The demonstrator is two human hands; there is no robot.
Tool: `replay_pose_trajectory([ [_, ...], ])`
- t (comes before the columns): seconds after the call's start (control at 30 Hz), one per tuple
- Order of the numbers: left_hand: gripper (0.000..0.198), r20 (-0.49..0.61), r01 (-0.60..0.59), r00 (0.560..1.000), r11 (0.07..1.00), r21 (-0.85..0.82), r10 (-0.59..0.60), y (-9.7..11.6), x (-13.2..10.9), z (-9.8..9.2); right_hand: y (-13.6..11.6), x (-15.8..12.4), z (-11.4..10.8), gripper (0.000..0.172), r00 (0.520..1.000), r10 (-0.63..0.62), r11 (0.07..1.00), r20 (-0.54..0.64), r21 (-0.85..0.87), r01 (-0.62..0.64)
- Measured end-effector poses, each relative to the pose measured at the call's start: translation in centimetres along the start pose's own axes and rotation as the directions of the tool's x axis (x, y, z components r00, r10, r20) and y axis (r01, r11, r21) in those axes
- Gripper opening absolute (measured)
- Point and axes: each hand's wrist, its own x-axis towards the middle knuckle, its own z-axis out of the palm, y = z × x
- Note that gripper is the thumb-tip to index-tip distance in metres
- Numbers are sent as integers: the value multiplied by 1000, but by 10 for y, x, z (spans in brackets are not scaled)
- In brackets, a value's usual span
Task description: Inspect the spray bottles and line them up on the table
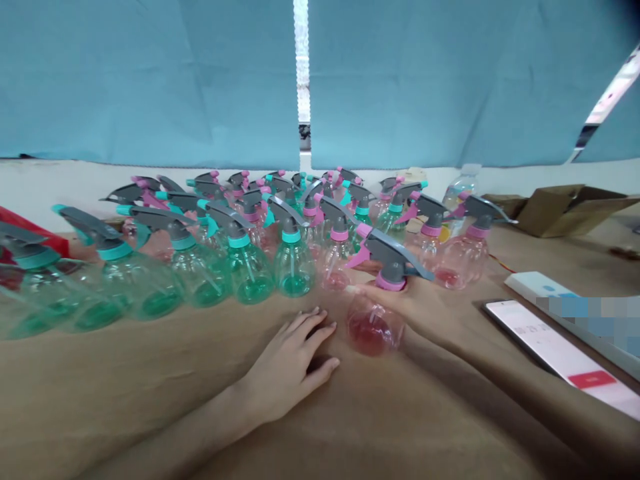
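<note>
My right hand (420, 297) is wrapped round the neck of a pink spray bottle (375, 330) with a grey and pink trigger head, its base towards me. Part of that hand is hidden behind the bottle. Flat on the brown tabletop (210, 373), my left hand (293, 363) rests with its fingers apart, just left of the held bottle, and holds nothing. Behind both hands stand several spray bottles. A green spray bottle (295, 267) with a turquoise collar and a pink spray bottle (337, 263) are nearest.
More green spray bottles (200, 280) line the left. At right lie a phone (545, 347) with a lit screen and a white box (537, 283). An open cardboard box (560, 210) and a clear water bottle (457, 187) stand farther back. A blue curtain (150, 80) hangs behind.
</note>
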Motion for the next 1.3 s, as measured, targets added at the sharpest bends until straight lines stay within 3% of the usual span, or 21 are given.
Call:
replay_pose_trajectory([
  [0.1,46,7,-2,1000,1000,2,2,-1,0,2,-3,-6,-5,29,994,98,995,42,-20,-97],
  [0.3,46,-15,-8,1000,1000,20,8,-2,0,3,-6,-26,-14,40,997,22,983,79,-185,-7],
  [0.47,46,-16,-10,1000,1000,20,10,-2,0,2,13,-32,-19,42,995,-20,956,95,-289,47],
  [0.73,44,-26,-15,1000,1000,-3,15,-1,1,0,65,-8,-31,50,998,-66,928,2,-366,62],
  [0.97,44,-10,5,1000,1000,1,-5,0,1,-3,65,21,-21,58,990,-115,901,-81,-427,70],
  [1.3,43,-10,-3,1000,1000,26,3,-2,1,-2,72,45,-6,52,991,-65,894,-113,-447,8],
])
